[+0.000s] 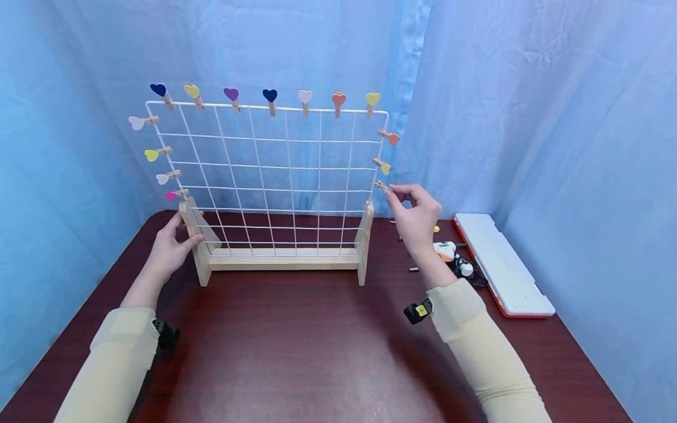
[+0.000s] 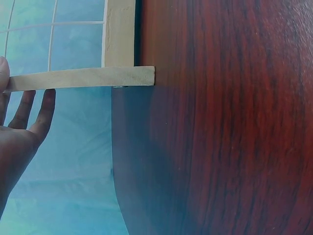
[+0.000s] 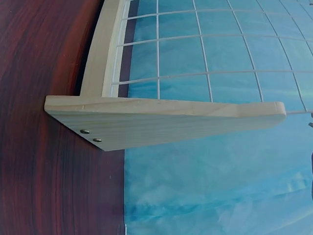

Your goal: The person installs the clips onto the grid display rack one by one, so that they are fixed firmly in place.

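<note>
A white wire grid (image 1: 275, 154) stands upright in a wooden stand (image 1: 282, 263). My left hand (image 1: 168, 245) grips the stand's left side piece (image 1: 200, 252), thumb on one face and fingers on the other; the left wrist view shows those fingers (image 2: 46, 110) against the board. At the grid's right edge, my right hand (image 1: 418, 217) pinches a small wooden clothespin (image 1: 379, 184) between thumb and forefinger; its outer end is hidden by the fingertips. Heart-topped clothespins line the top edge, such as a purple heart (image 1: 231, 93), and both sides, such as a pink heart (image 1: 171, 195).
On the right of the dark red table (image 1: 296, 352) lies a long white case (image 1: 502, 264) with an orange-red base. Beside it are a white and orange tool (image 1: 445, 249) and a dark coiled cable (image 1: 476, 273). Blue curtains (image 1: 529, 106) hang around the table.
</note>
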The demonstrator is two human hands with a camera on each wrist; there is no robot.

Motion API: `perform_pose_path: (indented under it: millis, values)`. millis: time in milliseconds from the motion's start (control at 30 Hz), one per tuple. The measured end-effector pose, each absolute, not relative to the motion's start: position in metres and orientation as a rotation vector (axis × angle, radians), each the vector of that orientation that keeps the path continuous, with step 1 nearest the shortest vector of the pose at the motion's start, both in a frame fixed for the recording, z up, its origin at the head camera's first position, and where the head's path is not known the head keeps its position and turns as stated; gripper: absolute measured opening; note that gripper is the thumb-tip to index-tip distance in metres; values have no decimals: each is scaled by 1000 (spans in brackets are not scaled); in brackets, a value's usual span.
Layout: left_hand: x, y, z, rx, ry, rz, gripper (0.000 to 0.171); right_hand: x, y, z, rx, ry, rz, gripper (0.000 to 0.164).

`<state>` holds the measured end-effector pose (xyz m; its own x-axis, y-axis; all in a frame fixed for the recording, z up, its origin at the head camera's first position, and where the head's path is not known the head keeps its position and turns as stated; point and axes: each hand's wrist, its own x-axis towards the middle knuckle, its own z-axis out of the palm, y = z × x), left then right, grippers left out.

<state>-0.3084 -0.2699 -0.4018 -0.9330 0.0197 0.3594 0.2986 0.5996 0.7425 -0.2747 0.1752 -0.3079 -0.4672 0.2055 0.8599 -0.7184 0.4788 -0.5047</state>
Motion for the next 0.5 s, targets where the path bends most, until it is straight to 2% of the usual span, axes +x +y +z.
perform_pose_path:
  millis: [167, 500]
  values:
    - [-308, -269, -402, -263, -2515, -1252, 54, -273, 178, -312, 389, -1733, 1184, 9]
    - [-306, -270, -400, -260, -2510, -1288, 56, -277, 168, -306, 458, -1732, 1156, 11]
